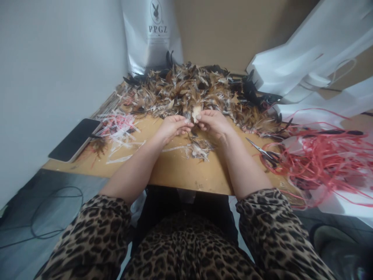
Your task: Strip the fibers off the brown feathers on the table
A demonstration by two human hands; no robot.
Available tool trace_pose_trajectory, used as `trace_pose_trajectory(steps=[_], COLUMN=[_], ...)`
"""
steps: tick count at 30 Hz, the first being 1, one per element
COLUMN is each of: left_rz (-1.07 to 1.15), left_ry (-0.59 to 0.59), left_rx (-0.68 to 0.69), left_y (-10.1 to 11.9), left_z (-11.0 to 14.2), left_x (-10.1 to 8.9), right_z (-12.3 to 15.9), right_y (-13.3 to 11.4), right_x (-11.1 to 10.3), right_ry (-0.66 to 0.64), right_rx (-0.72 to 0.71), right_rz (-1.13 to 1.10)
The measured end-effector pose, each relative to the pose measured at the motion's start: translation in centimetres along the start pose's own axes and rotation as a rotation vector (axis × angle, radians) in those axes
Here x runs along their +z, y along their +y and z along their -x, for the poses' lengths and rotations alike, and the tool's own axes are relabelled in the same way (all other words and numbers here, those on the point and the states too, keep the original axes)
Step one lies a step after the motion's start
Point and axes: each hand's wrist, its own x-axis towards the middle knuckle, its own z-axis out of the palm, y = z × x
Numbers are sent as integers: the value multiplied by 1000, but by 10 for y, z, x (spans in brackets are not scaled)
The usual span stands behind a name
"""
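Both of my hands meet over the middle of the wooden table (186, 171), in front of a wide heap of brown and black feathers (175, 87). My right hand (214, 122) pinches a pale tan feather (197, 112) between thumb and fingertips. Close beside it, my left hand (176, 128) has its fingers pressed together at the feather's lower left edge, seemingly on a whitish fluffy part. Exactly what the left fingertips grip is too small to make out. Below the hands lies a small clump of feather scraps (201, 149).
A phone (75, 140) lies at the left edge beside pink and white strips (118, 124). Scissors (264, 151) lie on the right near tangled red strings (332, 159). Behind stand a white printed bag (153, 42) and white bags (309, 66). A cable (58, 229) is on the floor.
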Motion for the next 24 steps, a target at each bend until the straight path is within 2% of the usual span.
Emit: trace_pose_trajectory(steps=[11,18,24], left_rz=[33,64,76], left_ry=[-44,-28,33], left_rx=[-4,-13,0], left_y=[-3,-7,-8], left_z=[0,-3,-7], left_x=[3,0,-2], right_z=[-5,-9,-8], right_y=[16,21,20], right_x=[12,13,15], right_ry=[53,80,142], right_rx=[-52,-99,-119], right_rz=[43,87,172])
